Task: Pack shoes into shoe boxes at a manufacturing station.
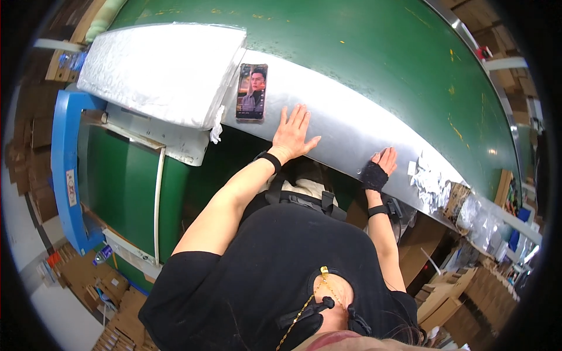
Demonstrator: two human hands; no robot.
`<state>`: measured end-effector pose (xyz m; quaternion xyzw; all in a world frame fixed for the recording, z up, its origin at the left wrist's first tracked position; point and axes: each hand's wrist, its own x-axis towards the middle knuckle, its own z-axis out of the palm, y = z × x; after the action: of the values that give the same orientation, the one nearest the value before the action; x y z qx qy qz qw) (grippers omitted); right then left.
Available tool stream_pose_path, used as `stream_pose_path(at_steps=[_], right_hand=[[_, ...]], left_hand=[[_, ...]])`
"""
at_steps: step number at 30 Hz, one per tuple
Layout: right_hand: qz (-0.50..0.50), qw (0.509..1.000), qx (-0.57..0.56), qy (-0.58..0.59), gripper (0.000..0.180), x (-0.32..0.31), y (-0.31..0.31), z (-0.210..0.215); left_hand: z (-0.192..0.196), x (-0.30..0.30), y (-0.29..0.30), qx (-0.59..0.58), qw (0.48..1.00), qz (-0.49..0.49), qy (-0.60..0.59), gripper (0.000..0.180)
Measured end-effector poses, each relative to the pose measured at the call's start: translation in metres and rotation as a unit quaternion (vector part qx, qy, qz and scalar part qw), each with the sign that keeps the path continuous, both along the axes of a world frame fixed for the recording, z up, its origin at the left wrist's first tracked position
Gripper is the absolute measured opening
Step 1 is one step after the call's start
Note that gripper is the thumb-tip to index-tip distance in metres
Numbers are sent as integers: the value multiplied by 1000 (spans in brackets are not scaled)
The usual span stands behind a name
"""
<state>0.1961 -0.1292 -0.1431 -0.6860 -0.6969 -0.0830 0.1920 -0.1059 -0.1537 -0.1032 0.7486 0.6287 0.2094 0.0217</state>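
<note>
Steel plate (342, 137) lies along the near side of the green surface (374, 52); both hands rest at its near edge. Left hand (291, 134): fingers straight, fairly close, thumb spread wide, nothing held. Right hand (379, 168), in a black wrap (373, 176): fingers narrow, side by side, no object seen in them; whether it presses or only rests, cannot tell. Phone (252, 92) lies up-left of the left hand, beside the right edge of the white stack (161, 73); crumpled scraps (430, 182) lie toward the plate's right end. Judged good practice for this flat-handed contact: weight even on both palms, wrists off the near edge, left fingertips short of the phone, right hand kept from brushing the scraps.
</note>
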Motion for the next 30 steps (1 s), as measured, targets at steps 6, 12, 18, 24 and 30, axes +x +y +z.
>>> stream_pose_path(at_steps=[6, 12, 18, 24, 30], right_hand=[[-50, 999, 1, -6, 41, -2, -21, -1], [-34, 998, 34, 47, 42, -11, -16, -3], [-48, 992, 69, 96, 37, -8, -17, 2], [-94, 992, 46, 66, 41, -8, -19, -19], [-70, 991, 96, 65, 42, -17, -12, -23]], left_hand=[[-1, 6, 4, 4, 999, -35, -7, 72], [-3, 3, 1, -23, 999, -6, 34, 73], [-1, 8, 2, 3, 998, -46, 50, 71], [0, 10, 4, -25, 996, -38, 77, 71], [2, 1, 0, -22, 997, -27, 63, 70]])
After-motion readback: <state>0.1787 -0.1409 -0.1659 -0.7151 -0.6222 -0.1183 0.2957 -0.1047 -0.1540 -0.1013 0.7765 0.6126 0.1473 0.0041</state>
